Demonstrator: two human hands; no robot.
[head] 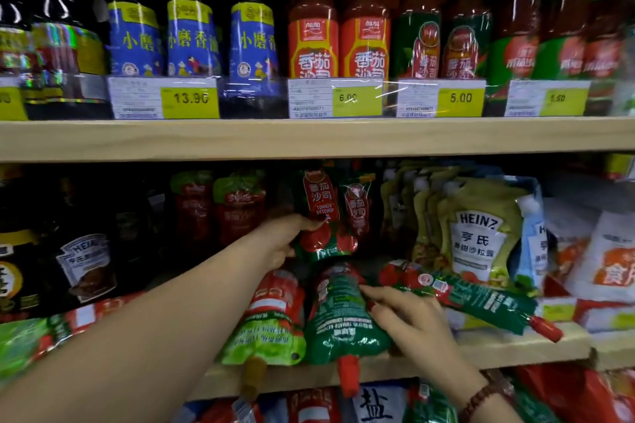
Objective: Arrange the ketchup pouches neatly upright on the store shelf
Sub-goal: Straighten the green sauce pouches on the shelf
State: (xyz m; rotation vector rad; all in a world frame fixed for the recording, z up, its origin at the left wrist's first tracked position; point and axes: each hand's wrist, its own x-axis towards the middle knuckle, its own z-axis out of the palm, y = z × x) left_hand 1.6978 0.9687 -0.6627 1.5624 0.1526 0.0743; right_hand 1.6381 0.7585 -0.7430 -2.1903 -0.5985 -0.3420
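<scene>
My left hand (280,244) grips the lower left side of an upright ketchup pouch (321,213) in the middle shelf bay, thumb across its front. A second upright pouch (357,209) stands just right of it. My right hand (407,316) rests with relaxed fingers on a dark green pouch (340,316) that lies flat, its red cap hanging over the shelf edge (498,350). A lighter green pouch (268,319) lies flat to its left. Another green pouch (474,299) lies on its side to the right, cap pointing right.
Upright red pouches (220,203) stand at the back left. Heinz salad dressing pouches (474,233) crowd the right side, with white bags (601,261) beyond. Dark Heinz bottles (86,264) are at left. The upper shelf (309,139) holds sauce bottles and price tags.
</scene>
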